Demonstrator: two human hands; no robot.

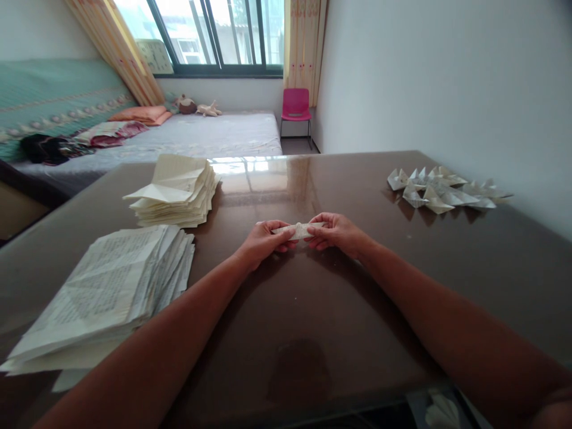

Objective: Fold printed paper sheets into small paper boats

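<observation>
A small folded paper [298, 230], pale and long in shape with a little raised point at its middle, is held level just above the brown table [295, 322]. My left hand [268, 239] pinches its left end between thumb and fingers. The right end is gripped the same way by my right hand [329, 232]. Far to the right on the table stand several folded paper boats [440, 189], apart from both hands.
Two paper stacks lie on the left: a printed one [102, 286] nearer, partly behind my left forearm, and a cream one [176, 190] farther back. Beyond the table are a bed [223, 134], a pink chair [296, 104] and a window. A white wall borders the right side.
</observation>
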